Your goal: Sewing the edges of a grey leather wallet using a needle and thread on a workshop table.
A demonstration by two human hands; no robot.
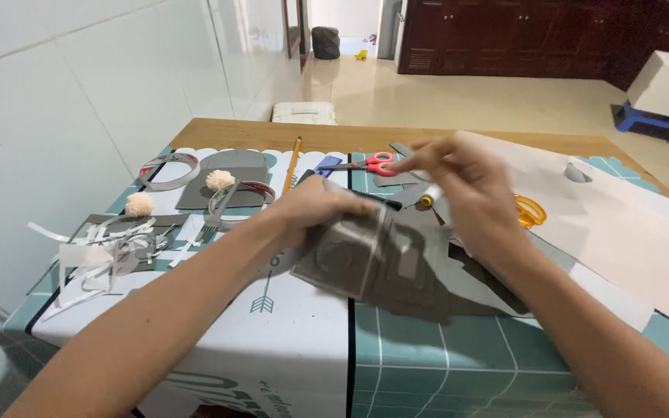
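Near table's [288, 135] edge (crowded), hands [315, 205] work.

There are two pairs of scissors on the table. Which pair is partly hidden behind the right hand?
The yellow scissors: only one handle loop shows past the right hand. The red scissors lie in full view.

The left hand [311, 207] grips grey felt pieces [365, 259]; the right hand [466, 190] holds a glue stick [430, 198].

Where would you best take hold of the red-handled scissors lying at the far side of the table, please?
Grip the red-handled scissors by the red loops, coming from above and from the right. The handles point right, toward the right hand, and lie flat; the closed blades point left toward the pencil, so a handle grip keeps fingers off the tips.
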